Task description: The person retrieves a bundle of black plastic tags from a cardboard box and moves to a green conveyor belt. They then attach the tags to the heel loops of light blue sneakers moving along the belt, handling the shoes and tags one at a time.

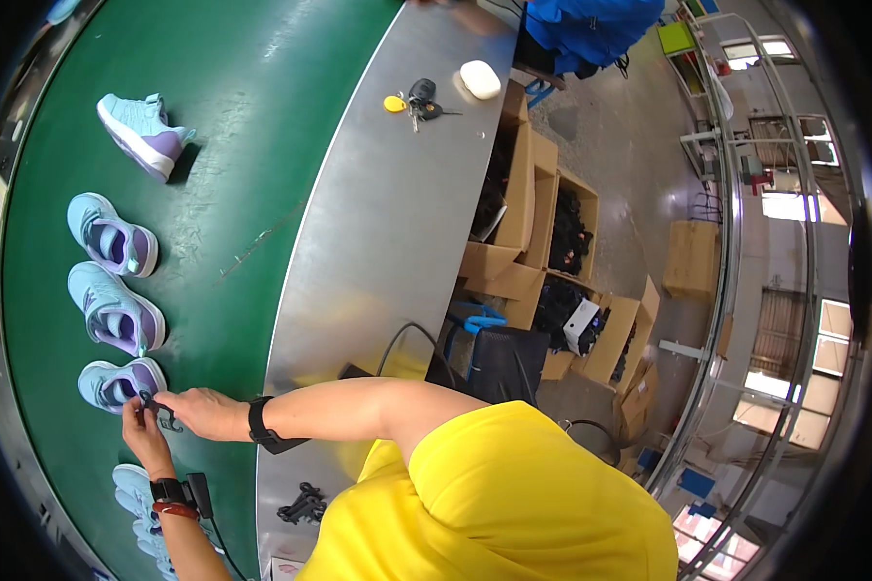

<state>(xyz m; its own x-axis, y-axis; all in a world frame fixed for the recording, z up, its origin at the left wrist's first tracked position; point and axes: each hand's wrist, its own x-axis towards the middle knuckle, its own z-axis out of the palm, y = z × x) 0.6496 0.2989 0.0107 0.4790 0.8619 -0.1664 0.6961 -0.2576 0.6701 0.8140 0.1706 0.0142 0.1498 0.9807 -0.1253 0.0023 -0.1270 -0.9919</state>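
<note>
My right hand (pixel 206 414) and my left hand (pixel 144 438) meet at the opening of a light blue and lilac sneaker (pixel 97 380) on the green conveyor belt (pixel 225 218). Between their pinched fingers is a small black plastic hook-shaped piece (pixel 168 417), partly over the shoe's collar. Fingers hide part of it. Two matching sneakers, one (pixel 114 308) and another (pixel 109 232), stand just beyond, with a further sneaker (pixel 145 136) lying on its side farther up the belt. More light blue shoes (pixel 134 489) sit below my left wrist, partly covered by my forearm.
A metal ledge (pixel 344 242) runs along the belt, bearing black plastic pieces (pixel 303 504), keys (pixel 420 101) and a white rounded case (pixel 480 79). Open cardboard boxes (pixel 528 218) with dark contents stand on the floor beside it. A person in blue (pixel 591 34) is at the far end.
</note>
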